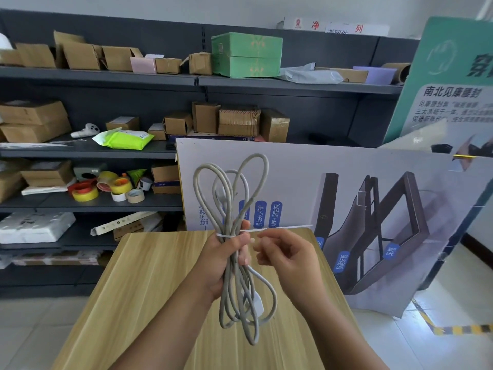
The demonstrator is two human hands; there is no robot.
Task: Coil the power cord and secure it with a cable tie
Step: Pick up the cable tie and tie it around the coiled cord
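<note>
Cluttered shelves are standing beyond the wooden table. Over it, the left hand is gripping the coiled power cord mid-bundle; the right hand is pinching, apparently, the cable tie tail. Coiling looks done, the tie already looped; tightening remains.

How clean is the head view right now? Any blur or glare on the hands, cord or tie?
Head view: the right hand has motion-blurred fingertips; the cable tie tail is a faint pale streak. The left hand and power cord look reasonably sharp. Wide-angle distortion bows the shelves. Bright glare washes the floor at right; none on the table.
</note>
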